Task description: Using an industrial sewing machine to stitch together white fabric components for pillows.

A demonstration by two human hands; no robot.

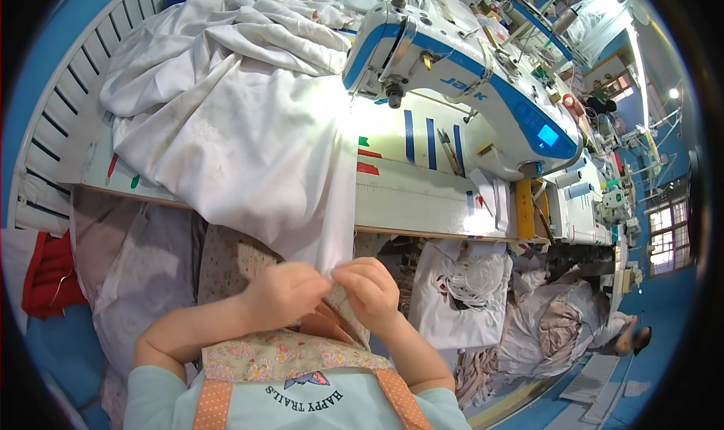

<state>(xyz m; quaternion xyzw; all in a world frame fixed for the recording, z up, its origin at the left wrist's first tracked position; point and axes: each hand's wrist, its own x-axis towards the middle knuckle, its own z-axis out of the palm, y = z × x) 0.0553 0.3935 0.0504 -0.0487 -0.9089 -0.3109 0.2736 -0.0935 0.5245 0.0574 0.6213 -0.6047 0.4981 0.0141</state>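
A large white cloth (219,143) lies heaped on the sewing table and hangs over its front edge toward me. Its narrow right edge runs down from beneath the head of a blue and white sewing machine (460,68). My left hand (290,294) pinches this edge close to my body, fingers closed. Beside it, my right hand (367,288) grips the same edge, fingertips almost meeting those of the left. The machine's lamp glares brightly on the cloth, and the needle area is washed out.
Tweezers (450,151) lie on the table (407,196) right of the cloth, among blue and red tape strips. A bundle of white cord (475,279) hangs below the front edge. Piled fabric (558,324) sits at right, a slatted white rail (53,128) at left. Another person (630,338) is far right.
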